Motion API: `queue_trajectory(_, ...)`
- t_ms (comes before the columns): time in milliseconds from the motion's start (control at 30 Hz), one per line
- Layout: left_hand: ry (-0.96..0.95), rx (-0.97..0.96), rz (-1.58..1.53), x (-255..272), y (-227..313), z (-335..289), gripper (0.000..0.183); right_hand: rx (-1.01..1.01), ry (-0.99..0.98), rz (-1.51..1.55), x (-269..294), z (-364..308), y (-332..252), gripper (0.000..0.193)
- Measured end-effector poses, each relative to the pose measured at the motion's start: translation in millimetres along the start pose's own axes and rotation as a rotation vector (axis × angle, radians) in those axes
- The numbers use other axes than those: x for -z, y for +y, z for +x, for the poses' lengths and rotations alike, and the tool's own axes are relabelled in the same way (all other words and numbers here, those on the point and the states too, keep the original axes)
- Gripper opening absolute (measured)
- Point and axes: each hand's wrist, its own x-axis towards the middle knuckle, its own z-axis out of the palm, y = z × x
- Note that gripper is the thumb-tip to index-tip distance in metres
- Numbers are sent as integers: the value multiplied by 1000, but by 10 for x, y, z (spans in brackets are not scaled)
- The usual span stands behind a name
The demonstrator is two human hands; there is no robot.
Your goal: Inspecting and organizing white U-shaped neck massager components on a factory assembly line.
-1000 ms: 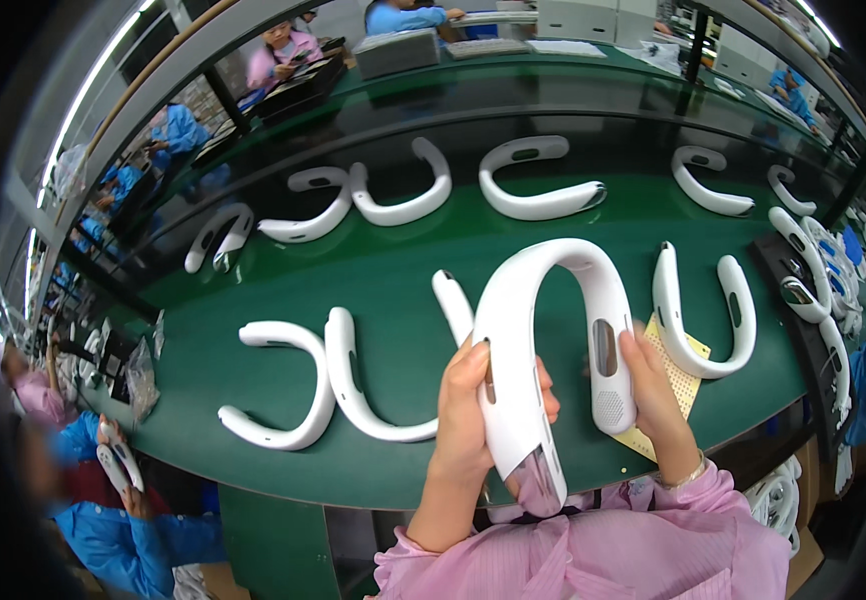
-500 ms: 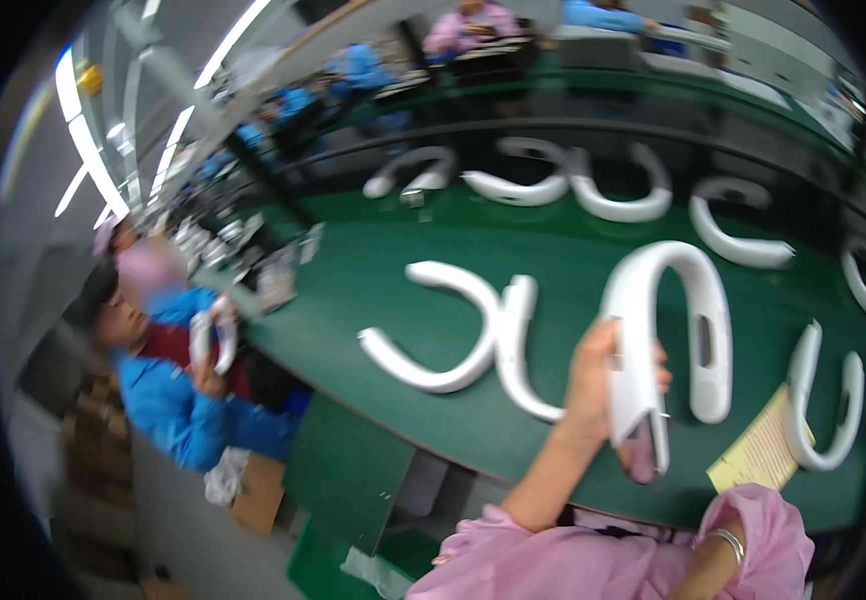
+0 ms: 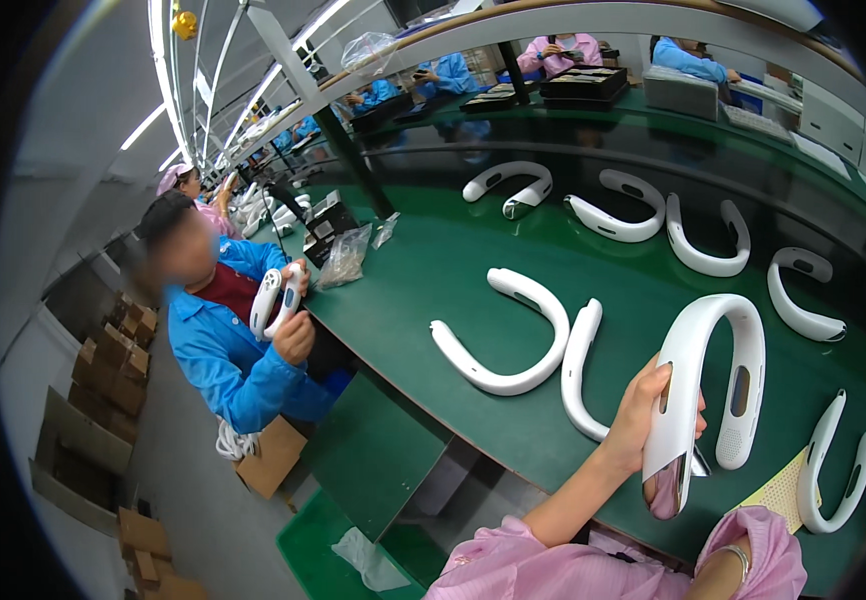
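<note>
My left hand [image 3: 638, 415] is closed around one arm of a white U-shaped neck fan [image 3: 681, 400], held above the green table with its curve upward. That fan has a dark oval window, a dotted grille at one tip and a shiny, mirror-like end at the other. My right hand is out of view; only its pink sleeve and a wrist with a bracelet [image 3: 741, 562] show at the lower edge. Left of the held fan lie two more neck fans, one a full curve [image 3: 543, 372], the other [image 3: 575, 375] partly hidden by my left hand.
Several neck fans line the table's far side, including one [image 3: 708, 262]. Another fan [image 3: 813, 490] overlaps a yellow sheet [image 3: 778, 490] at right. At left, a co-worker in blue [image 3: 223, 350] holds a neck fan. A plastic bag [image 3: 345, 258] and green bin [image 3: 318, 540] are nearby.
The view has swung, so the table and its fans appear farther right and lower. My left hand keeps hold of the same neck fan. The co-worker's fan is turned differently.
</note>
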Motion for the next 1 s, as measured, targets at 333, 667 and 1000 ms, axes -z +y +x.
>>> queue_trajectory(333,-118,99,0,-30,-136,-70,47,96,-74,-152,130,-55,12,69)
queue_trajectory(667,-157,139,10,4,-200,-84,54,145,-77,-26,156,-226,118,77)
queue_trajectory(1000,-36,218,27,-157,-185,-166,61,196,58,-219,107,-261,75,66)
